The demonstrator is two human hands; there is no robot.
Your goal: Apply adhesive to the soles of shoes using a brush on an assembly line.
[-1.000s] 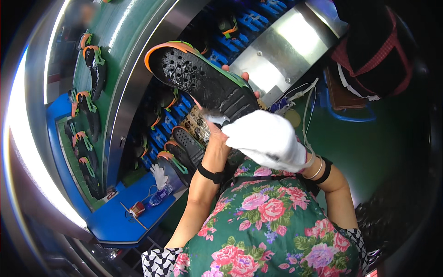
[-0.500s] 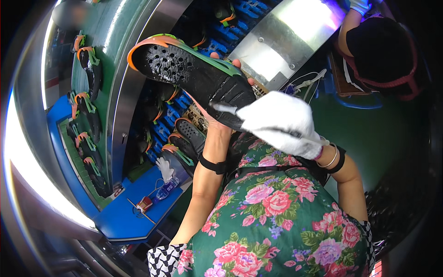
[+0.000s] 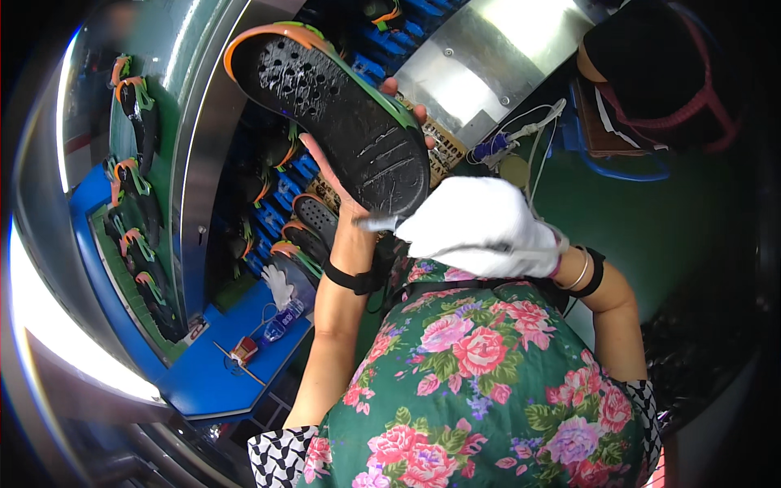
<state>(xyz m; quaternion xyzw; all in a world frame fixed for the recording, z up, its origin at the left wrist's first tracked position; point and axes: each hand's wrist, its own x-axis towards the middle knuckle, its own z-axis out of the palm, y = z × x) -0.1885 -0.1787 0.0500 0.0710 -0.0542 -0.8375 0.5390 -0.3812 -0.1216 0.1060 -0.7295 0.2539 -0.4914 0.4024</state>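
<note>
My left hand (image 3: 332,173) holds a shoe sole (image 3: 362,142) up from beneath, fingertips curled over its far edge. The sole is black with an orange and green raised rim. Holes dot its upper-left end, which shines wet; whitish streaks mark the other end. My right hand (image 3: 480,228), in a white glove, is closed round a brush (image 3: 379,222). The brush tip is at the sole's lower end, over my left wrist; whether it touches is unclear. The glove hides most of the handle.
On the left a green conveyor (image 3: 175,106) carries several similar soles. A blue table (image 3: 211,378) holds a white glove (image 3: 278,285), a bottle (image 3: 283,319) and a small red box (image 3: 243,350). Blue racks and a metal panel (image 3: 468,77) stand beyond. Another person (image 3: 651,73) is at upper right.
The brush has moved off the sole's streaked end, toward my left wrist. The sole has shifted up slightly and turned, showing more of its lower end.
</note>
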